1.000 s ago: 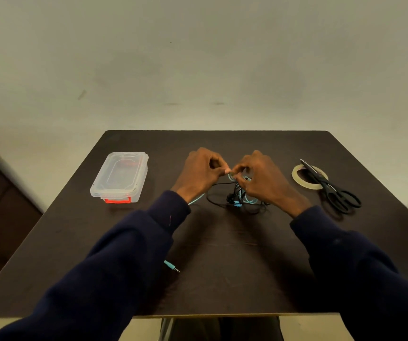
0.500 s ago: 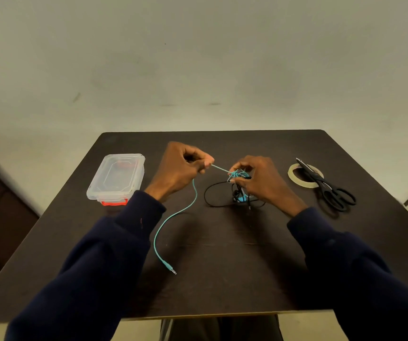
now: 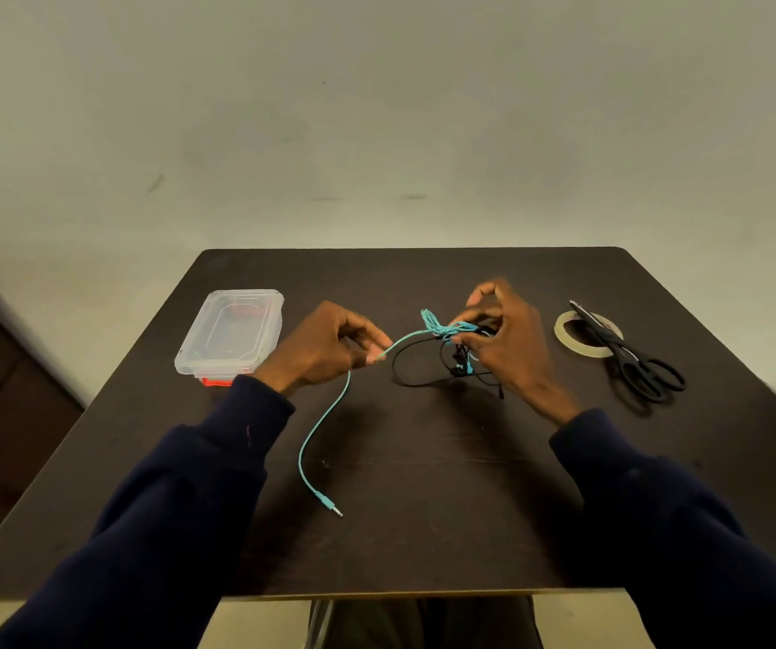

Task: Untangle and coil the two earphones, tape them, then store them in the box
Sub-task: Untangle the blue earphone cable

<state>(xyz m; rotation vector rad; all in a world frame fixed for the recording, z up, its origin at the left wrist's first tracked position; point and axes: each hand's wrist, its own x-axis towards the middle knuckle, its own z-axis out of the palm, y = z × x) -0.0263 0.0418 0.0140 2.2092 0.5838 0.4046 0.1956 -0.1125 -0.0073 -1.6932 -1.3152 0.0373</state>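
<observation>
A turquoise earphone cable [image 3: 325,419] and a black earphone cable [image 3: 416,379] are knotted together above the middle of the dark table [image 3: 423,531]. My right hand [image 3: 505,341] pinches the tangle, which is lifted a little off the table. My left hand [image 3: 329,346] pinches the turquoise cable to the left of the knot. From there the cable hangs down and ends in its plug [image 3: 332,505] on the table. The clear plastic box [image 3: 231,332] with a red latch stands closed at the left.
A roll of tape [image 3: 587,332] lies at the right, and black scissors [image 3: 634,360] rest partly on it. The table's front edge is close to my body. A pale wall rises beyond the far edge.
My hands have drawn apart: the left one pulled a length of turquoise cable out of the tangle leftward, and the right one has lifted the knot slightly up and away from me.
</observation>
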